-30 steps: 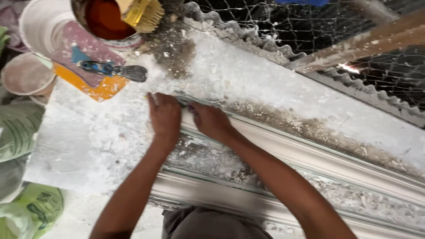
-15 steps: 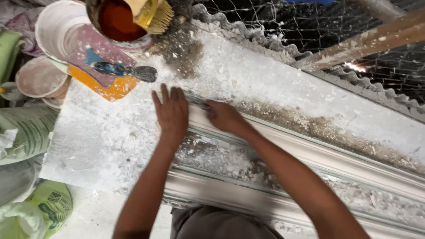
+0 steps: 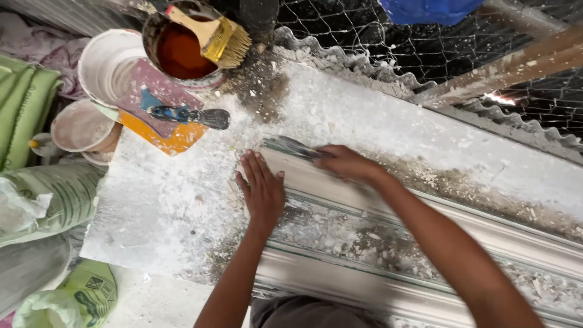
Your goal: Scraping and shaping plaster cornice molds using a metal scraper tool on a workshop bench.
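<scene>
- A long white plaster moulding, ribbed and crusted with crumbs, was laid along a dusty white slab.
- Wire mesh was seen behind the slab.
- A tin of rust-coloured liquid with a brush across it was noted beside a scraper.
- The left hand was pressed flat, fingers spread, on the moulding's end.
- The right hand was closed round a thin metal tool there.

Even, soft daylight fills the head view, bleaching the white plaster slab nearly to glare, with one hot glint by the wire mesh, faint shadows under the arms, motion blur on the right hand, and mild softness toward the edges.
</scene>
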